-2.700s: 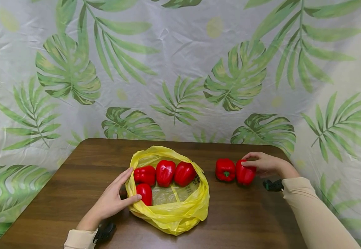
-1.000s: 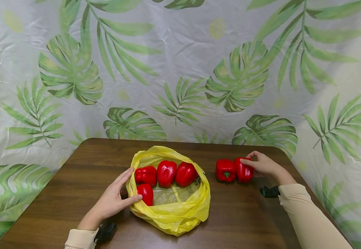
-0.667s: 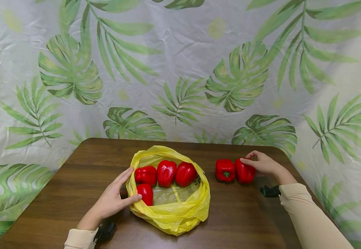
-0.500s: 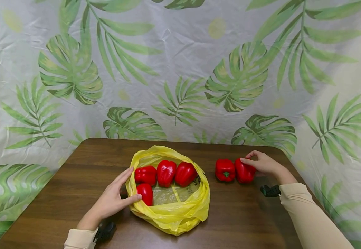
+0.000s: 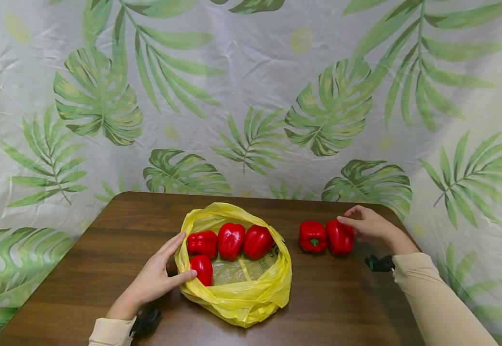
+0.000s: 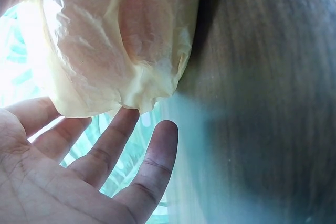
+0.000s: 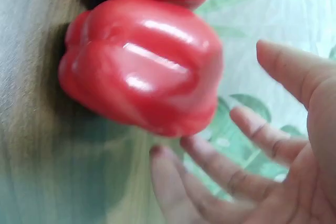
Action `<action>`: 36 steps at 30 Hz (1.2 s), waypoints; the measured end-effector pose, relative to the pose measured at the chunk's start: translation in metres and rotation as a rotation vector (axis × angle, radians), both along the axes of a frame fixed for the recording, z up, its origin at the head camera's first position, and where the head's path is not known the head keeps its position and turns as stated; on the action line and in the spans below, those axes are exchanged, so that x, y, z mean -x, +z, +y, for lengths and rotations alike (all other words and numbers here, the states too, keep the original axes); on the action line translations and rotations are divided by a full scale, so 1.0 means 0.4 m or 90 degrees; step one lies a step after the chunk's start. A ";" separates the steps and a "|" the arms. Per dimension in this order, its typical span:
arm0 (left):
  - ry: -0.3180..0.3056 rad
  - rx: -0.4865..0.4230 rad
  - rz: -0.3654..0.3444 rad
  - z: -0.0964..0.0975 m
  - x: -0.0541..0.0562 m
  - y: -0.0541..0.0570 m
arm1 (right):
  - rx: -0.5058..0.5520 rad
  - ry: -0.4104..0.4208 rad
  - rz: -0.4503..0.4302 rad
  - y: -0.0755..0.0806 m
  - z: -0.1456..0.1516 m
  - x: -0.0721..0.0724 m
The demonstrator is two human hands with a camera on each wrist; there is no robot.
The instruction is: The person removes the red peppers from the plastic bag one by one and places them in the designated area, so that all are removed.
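Note:
A yellow plastic bag (image 5: 255, 300) sits with its mouth wide, several red bell peppers (image 5: 231, 241) inside. My left hand (image 5: 157, 274) is at its left side, thumb over the rim by the nearest pepper (image 5: 202, 270). In the left wrist view, the fingers of that left hand (image 6: 89, 166) are spread and fairly straight, their tips at the bag's (image 6: 121, 45) outer side. On the right, two more bell peppers stand side by side. My right hand (image 5: 373, 227) is just behind the right-hand pepper (image 5: 340, 238); in the right wrist view, its spread fingers are around the pepper (image 7: 144, 69), not gripping it.
The left one (image 5: 313, 236) of the pair, green stem toward me, touches its neighbour and stands right of the bag. Everything rests on a dark wooden table (image 5: 116, 240). A leaf-patterned curtain (image 5: 251, 86) hangs behind the table's far edge.
My right hand, earlier with its fingers on the right-hand pepper, has let go and drawn slightly back to the right. The pepper stands beside its neighbour. My left hand and the bag stay put.

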State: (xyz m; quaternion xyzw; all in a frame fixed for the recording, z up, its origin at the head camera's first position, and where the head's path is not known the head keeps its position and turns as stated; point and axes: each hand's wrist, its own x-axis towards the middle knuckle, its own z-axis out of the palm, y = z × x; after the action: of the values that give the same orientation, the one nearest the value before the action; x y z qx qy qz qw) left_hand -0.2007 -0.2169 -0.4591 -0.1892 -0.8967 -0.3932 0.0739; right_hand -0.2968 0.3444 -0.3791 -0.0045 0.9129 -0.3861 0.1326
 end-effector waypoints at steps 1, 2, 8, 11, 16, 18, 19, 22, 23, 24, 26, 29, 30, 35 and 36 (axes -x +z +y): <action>0.000 0.000 0.000 0.000 0.000 0.000 | -0.010 -0.006 0.007 0.005 -0.002 -0.001; 0.000 -0.001 -0.001 -0.001 0.000 0.000 | -0.021 -0.010 0.016 0.010 -0.005 -0.001; 0.001 0.001 -0.002 -0.006 -0.002 0.000 | -0.119 -0.016 0.111 0.041 -0.033 -0.006; 0.003 0.006 0.002 -0.009 -0.002 0.000 | -0.109 -0.007 0.131 0.059 -0.063 -0.009; 0.003 0.009 0.007 -0.012 -0.003 0.001 | -0.099 -0.008 0.148 0.087 -0.127 -0.011; 0.000 0.007 0.004 -0.012 -0.003 0.002 | -0.107 -0.008 0.157 0.097 -0.152 -0.013; -0.004 0.004 0.001 -0.012 -0.004 0.002 | -0.109 -0.006 0.159 0.103 -0.165 -0.014; -0.010 -0.001 -0.006 -0.013 -0.004 0.002 | -0.104 0.005 0.164 0.120 -0.202 -0.020; -0.012 -0.001 -0.008 -0.013 -0.004 0.002 | -0.102 0.012 0.166 0.126 -0.214 -0.023; -0.015 -0.004 -0.010 -0.013 -0.003 0.002 | -0.098 0.020 0.167 0.131 -0.228 -0.025; -0.024 -0.014 -0.018 -0.013 -0.001 0.002 | -0.086 0.028 0.161 0.140 -0.256 -0.031; -0.036 -0.031 -0.034 -0.014 0.001 0.002 | -0.063 0.042 0.146 0.147 -0.300 -0.039; -0.040 -0.038 -0.040 -0.013 0.002 0.002 | -0.052 0.047 0.139 0.147 -0.315 -0.042; -0.040 -0.039 -0.044 -0.012 0.001 0.003 | -0.019 0.077 0.127 0.142 -0.384 -0.052; -0.040 -0.038 -0.044 -0.012 0.001 0.004 | -0.019 0.084 0.129 0.140 -0.398 -0.054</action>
State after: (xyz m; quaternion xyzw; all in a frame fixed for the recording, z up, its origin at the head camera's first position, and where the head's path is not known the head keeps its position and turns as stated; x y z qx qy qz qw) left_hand -0.2012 -0.2216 -0.4577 -0.2012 -0.8801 -0.4285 0.0362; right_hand -0.2753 0.1852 -0.3233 -0.1013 0.9249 -0.3606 0.0651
